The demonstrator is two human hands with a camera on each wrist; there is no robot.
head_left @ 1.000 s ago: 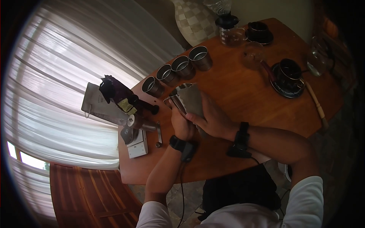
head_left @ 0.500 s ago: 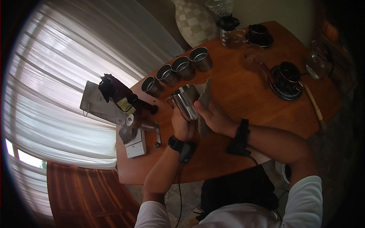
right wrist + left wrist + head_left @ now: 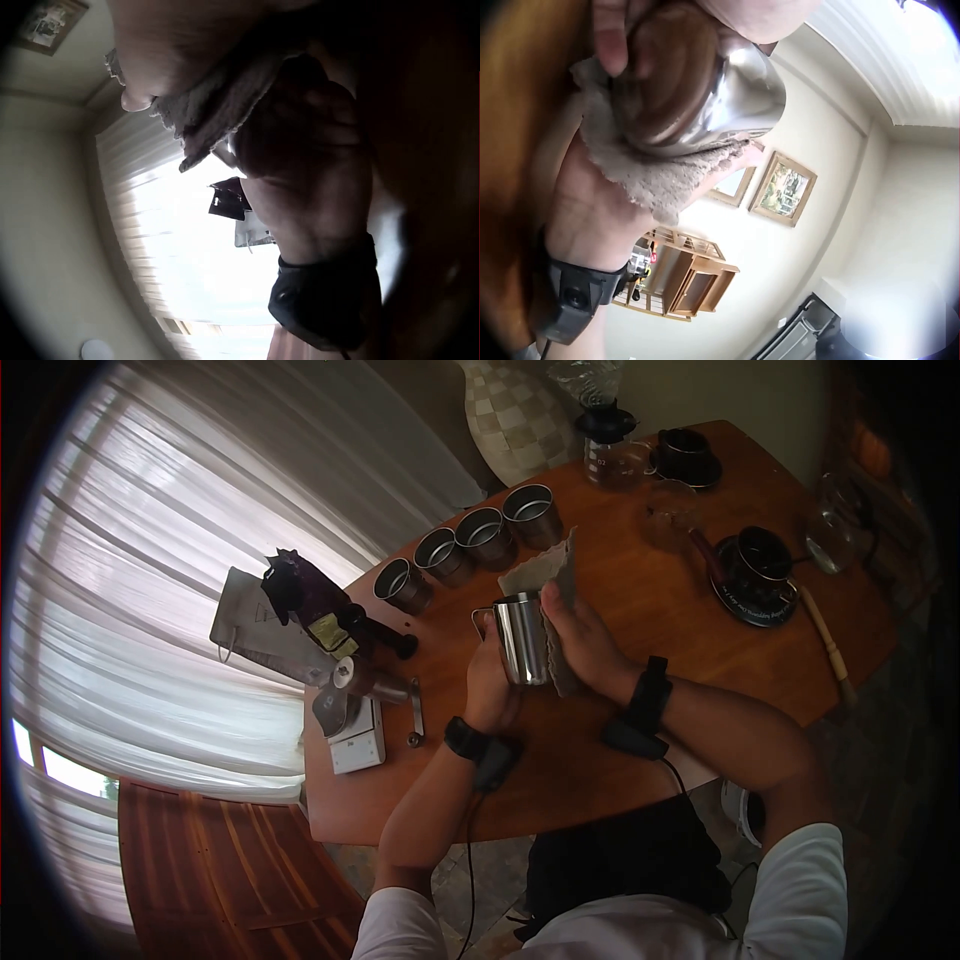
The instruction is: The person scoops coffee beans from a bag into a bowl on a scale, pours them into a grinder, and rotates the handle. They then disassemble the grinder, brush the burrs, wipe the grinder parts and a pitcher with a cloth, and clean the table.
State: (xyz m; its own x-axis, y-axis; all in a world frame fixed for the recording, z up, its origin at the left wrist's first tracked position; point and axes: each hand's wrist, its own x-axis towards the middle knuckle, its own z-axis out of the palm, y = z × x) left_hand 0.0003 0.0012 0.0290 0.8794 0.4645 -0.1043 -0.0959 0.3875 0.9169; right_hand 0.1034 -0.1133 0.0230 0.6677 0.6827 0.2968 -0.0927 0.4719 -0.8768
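Observation:
A shiny steel pitcher stands roughly upright above the table, its handle toward the left. The left hand grips it from the left and below. On its other side the right hand presses a grey cloth against the wall, thumb up near the rim. In the left wrist view the pitcher's rounded base shows, with the cloth bunched along it. The right wrist view shows the cloth under the right hand; the pitcher is mostly hidden there.
Several metal cups stand in a row at the table's back left. Left are a dark bag, a hand grinder and a white scale. Right are a black cup on a saucer, a brush and glassware.
The pitcher has turned from tilted to nearly upright and moved slightly right with the left hand. The cloth, which covered much of it, has shifted to its right side and behind it.

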